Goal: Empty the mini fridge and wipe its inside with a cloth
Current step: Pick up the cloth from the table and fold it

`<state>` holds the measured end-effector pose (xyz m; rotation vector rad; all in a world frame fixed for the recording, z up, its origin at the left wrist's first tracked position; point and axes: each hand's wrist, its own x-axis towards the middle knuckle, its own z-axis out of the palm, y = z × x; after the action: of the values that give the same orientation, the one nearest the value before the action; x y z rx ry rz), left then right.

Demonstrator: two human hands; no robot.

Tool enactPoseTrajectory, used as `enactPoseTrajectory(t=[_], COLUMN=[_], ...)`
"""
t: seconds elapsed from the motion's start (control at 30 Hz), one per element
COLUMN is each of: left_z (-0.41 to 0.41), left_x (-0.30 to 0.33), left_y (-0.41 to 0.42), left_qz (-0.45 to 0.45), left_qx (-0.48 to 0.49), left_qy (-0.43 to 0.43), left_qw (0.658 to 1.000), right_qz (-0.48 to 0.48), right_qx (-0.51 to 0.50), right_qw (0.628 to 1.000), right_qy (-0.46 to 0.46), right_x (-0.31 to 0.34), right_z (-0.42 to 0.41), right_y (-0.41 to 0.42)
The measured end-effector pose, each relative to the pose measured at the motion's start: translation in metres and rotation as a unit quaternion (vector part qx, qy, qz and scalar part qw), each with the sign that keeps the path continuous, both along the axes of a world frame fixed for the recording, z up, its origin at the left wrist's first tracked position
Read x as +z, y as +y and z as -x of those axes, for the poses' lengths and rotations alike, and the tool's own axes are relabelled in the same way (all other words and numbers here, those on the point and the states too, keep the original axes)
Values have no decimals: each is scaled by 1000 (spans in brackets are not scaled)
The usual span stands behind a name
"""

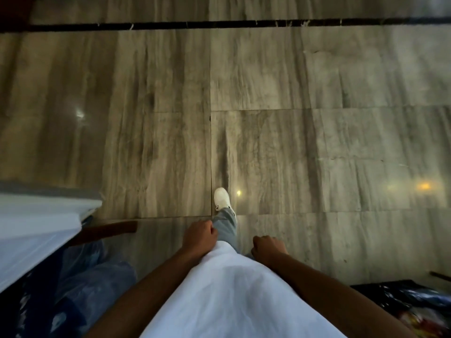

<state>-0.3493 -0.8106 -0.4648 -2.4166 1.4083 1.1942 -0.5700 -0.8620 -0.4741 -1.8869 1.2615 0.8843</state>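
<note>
I look straight down at a grey marble floor point(268, 93). My left hand point(199, 235) hangs in front of my white shirt with its fingers loosely curled and nothing in it. My right hand point(268, 246) hangs beside it, also loosely curled and holding nothing. No mini fridge and no cloth are in view. My foot in a white shoe point(221, 200) is stepped forward on the floor.
A white surface point(36, 228) juts in at the left edge, with a curved wooden piece point(107, 230) and blue plastic wrapping point(80, 284) below it. At the bottom right lies a dark bin or bag point(410, 306) with coloured packets. A black strip point(244, 24) crosses the floor far ahead.
</note>
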Motion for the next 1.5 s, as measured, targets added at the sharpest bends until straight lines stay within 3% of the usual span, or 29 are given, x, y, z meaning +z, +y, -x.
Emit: enactPoseTrajectory(t=[0.27,0.53,0.63,0.8,1.1,1.23,1.4,1.5], left_z=[-60,-118,-136,-179,-235,-296,-378,-410], left_x=[11,0,-3,7,14,5,8,10], left_y=[-121,-209,-236,-267,-289,-282,-269,-250], left_qz=[2,-30,-47,-15,-60,-43,-21,-35], left_qx=[18,100,158,320,410,448,464,512], left_qy=[18,19,12,-30,-48,-24,-18,-10], left_qw=[1000,994,986,947,909,893,886,858], right_qz=[90,53,53,65,7,-3,40,51], right_qx=[58,87,132,294,439,484,531,557], right_qw=[994,994,989,953,898,874,846,829], right_qy=[-29,-41,-48,-11,42,49,3,-23], right_x=[42,37,28,24,10,9,18,30], right_z=[-76,-173,-212,-280,-381,-455,-571,-636], right_y=[-173,-300,-352,-430,-463,-462,-449,-434])
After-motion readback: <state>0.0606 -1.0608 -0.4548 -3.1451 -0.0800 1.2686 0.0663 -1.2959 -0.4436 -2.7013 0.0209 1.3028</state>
